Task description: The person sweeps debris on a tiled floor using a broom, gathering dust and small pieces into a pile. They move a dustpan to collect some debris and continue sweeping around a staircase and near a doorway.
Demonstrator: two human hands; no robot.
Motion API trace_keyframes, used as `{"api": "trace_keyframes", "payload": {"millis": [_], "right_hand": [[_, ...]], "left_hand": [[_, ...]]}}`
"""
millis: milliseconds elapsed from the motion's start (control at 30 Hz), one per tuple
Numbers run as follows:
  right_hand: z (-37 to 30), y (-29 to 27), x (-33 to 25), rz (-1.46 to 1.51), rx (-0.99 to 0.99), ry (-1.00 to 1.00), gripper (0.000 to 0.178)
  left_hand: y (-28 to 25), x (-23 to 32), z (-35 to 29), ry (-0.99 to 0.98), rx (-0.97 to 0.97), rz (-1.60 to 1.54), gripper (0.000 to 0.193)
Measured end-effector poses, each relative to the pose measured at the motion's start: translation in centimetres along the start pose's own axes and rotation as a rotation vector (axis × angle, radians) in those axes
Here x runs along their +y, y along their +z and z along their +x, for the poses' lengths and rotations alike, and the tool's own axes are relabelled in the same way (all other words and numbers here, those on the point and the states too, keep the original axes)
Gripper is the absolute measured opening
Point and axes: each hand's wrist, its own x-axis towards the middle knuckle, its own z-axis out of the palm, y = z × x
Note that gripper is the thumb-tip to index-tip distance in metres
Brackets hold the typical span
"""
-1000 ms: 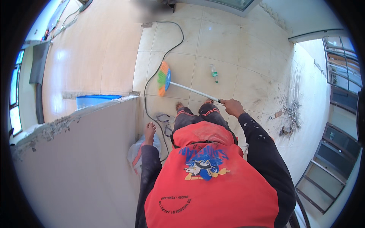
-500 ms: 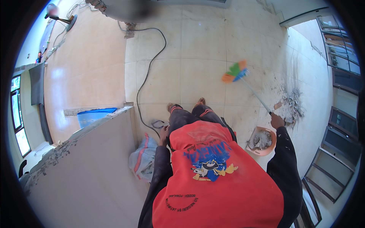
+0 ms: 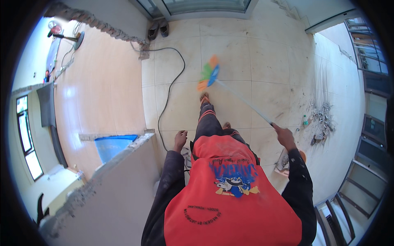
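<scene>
My right hand (image 3: 284, 137) grips the end of a broom's thin pale handle (image 3: 246, 102). The handle slants forward and left to a broom head (image 3: 214, 74) with orange, green and blue bristles, just past my forward foot (image 3: 204, 97). The head is blurred by motion. My left hand (image 3: 180, 140) hangs beside my left thigh, fingers loosely curled and partly apart, with nothing visible in it. To the right of my right hand, grey rubble (image 3: 322, 123) lies along the wall. An orange basin (image 3: 303, 156) holding debris is partly hidden by my right forearm.
A dark cable (image 3: 183, 65) curves over the tiles on the left. Dark shoes (image 3: 153, 30) stand by the far doorway. A broken-topped low wall (image 3: 115, 197) rises at near left. A small green bottle (image 3: 305, 120) is beside the rubble. Dark frames (image 3: 361, 184) lean at right.
The broom has swung left, and my right hand has moved left with it. I have stepped forward, one foot ahead. My left hand has come away from my thigh.
</scene>
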Motion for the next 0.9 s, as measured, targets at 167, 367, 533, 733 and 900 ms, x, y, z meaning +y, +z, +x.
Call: {"api": "trace_keyframes", "payload": {"millis": [167,367,533,733,900], "right_hand": [[11.2,-2.3,-8.7,-0.023,-0.058,-0.072,0.034],[10.3,-8.0,-5.5,-0.121,-0.086,-0.019,0.041],[6.9,-11.0,2.5,-0.247,-0.206,0.312,0.038],[3.4,-3.8,9.6,-0.138,-0.026,0.312,0.032],[3.7,-1.4,-2.8,0.435,-0.193,0.680,0.044]], "left_hand": [[-3.1,8.4,3.5,0.015,-0.011,-0.089,0.034],[-8.4,12.0,7.9,-0.012,0.097,-0.234,0.034],[-8.8,11.6,10.5,-0.038,0.144,-0.216,0.031],[-5.6,10.5,11.8,-0.004,0.125,0.137,0.032],[-3.0,10.4,18.7,-0.189,0.080,0.196,0.034]]}}
